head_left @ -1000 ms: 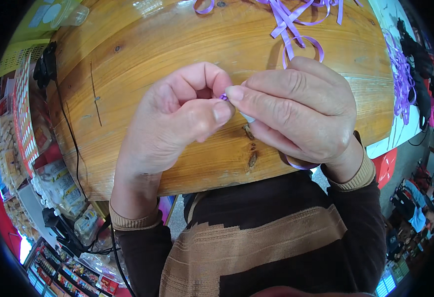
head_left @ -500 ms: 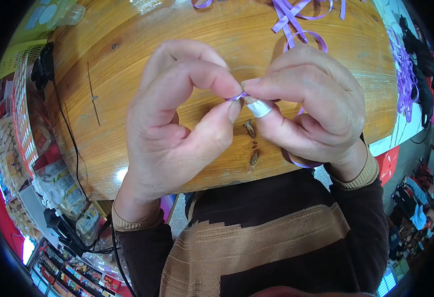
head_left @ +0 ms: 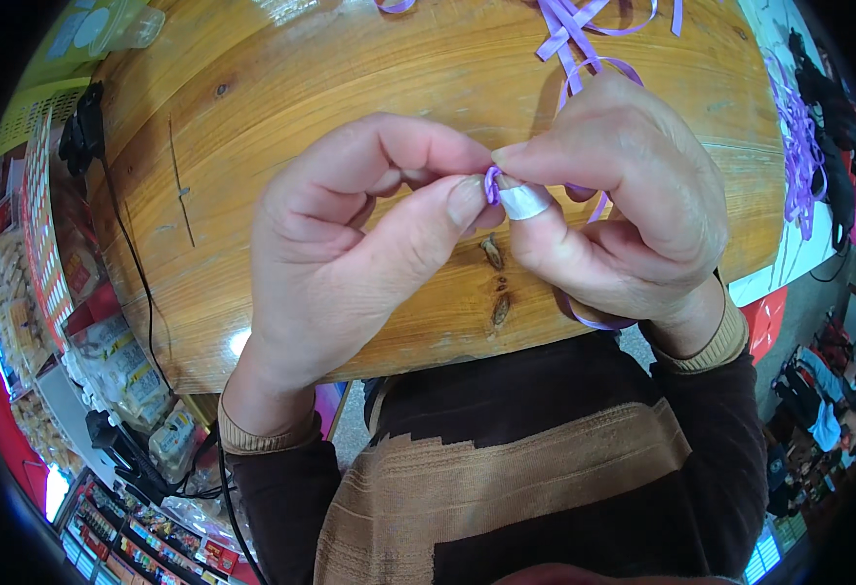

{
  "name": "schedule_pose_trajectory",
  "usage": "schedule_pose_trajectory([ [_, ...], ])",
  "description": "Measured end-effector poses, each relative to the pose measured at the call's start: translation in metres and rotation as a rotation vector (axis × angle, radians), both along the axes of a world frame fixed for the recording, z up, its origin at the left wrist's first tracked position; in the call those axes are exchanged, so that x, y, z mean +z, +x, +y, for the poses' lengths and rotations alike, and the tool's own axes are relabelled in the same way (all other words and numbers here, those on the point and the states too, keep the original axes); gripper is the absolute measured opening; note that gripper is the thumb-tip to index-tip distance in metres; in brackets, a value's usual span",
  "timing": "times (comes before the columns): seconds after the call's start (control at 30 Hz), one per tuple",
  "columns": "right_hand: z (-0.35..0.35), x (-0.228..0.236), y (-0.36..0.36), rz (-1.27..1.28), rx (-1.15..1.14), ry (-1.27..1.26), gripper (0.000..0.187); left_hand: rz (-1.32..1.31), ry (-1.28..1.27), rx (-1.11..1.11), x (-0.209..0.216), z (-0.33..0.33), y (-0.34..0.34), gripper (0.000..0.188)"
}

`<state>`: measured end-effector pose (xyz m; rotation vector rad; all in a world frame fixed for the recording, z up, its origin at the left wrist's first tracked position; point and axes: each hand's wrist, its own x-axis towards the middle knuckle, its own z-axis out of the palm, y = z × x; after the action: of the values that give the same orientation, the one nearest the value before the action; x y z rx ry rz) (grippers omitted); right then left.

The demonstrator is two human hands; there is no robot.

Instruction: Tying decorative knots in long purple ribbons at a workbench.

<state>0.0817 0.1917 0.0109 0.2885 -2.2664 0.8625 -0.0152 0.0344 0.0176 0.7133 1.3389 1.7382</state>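
Observation:
Over the wooden table, both hands meet at a small folded piece of purple ribbon [head_left: 492, 185]. My left hand [head_left: 350, 244] pinches the ribbon's left side between thumb and index finger, its other fingers curled. My right hand [head_left: 633, 205] grips from the other side, its thumb wrapped in a white band [head_left: 524, 203]. A length of the ribbon trails past my right hand and loops below it near the table edge. The fold's inner part is hidden by the fingertips.
More purple ribbon strips [head_left: 574, 29] lie at the table's far side. A ribbon bundle [head_left: 798, 156] hangs over a white surface at the right. A black cable [head_left: 135, 263] runs along the left, beside packaged goods [head_left: 120, 366]. The wooden tabletop [head_left: 281, 78] spreads between them.
The ribbon between the fingertips has turned from a flat twist into an upright small fold. My left thumb has moved right and up against it, and the left fingers have closed in.

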Motion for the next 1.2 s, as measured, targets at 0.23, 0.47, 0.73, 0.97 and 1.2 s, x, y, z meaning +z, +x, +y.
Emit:
schedule_pose_trajectory([
  [0.23, -0.003, -0.001, 0.0, -0.027, 0.018, 0.013, 0.026, 0.741, -0.103, 0.097, -0.002, -0.004, -0.002, 0.013],
  [0.47, -0.003, 0.005, 0.002, -0.117, 0.018, -0.061, 0.021, 0.875, -0.134, 0.218, -0.004, -0.006, -0.008, 0.011],
  [0.73, 0.001, 0.011, 0.009, -0.331, 0.111, -0.556, 0.013, 0.869, -0.114, 0.222, -0.002, -0.008, -0.01, 0.012],
  [0.97, 0.004, 0.014, 0.011, -0.365, 0.129, -0.565, 0.011, 0.979, -0.057, 0.205, 0.001, -0.007, -0.015, 0.015],
  [1.2, -0.001, 0.012, 0.009, -0.37, 0.114, -0.59, 0.01, 0.904, -0.055, -0.072, 0.003, 0.001, -0.018, 0.016],
])
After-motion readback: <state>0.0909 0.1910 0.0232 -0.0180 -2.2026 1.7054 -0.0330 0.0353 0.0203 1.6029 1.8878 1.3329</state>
